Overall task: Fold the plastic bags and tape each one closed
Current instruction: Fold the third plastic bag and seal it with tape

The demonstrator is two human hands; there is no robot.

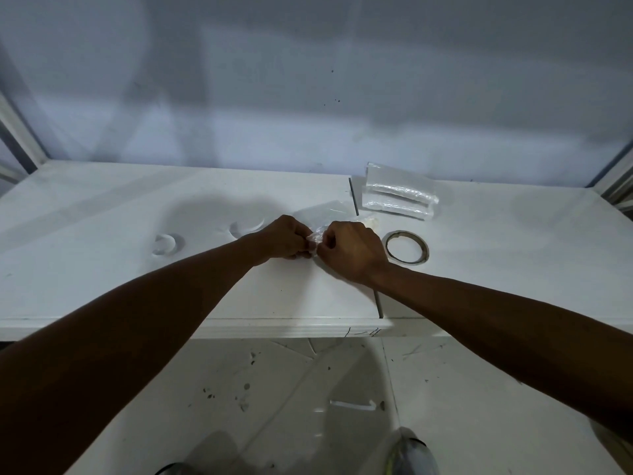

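Left hand: fingers closed, pinching small crumpled clear plastic bag.
Right hand: pinching same bag.
Bag location: between hands, over white table.
Thin tape ring: just beside right hand.

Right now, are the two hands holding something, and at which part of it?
Yes. Left hand and right hand together pinch a small, crumpled clear plastic bag, each at one end. The exact grip is hidden by the fingers.

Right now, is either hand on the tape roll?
No. Both hands, left and right, pinch the plastic bag; the tape roll lies apart.
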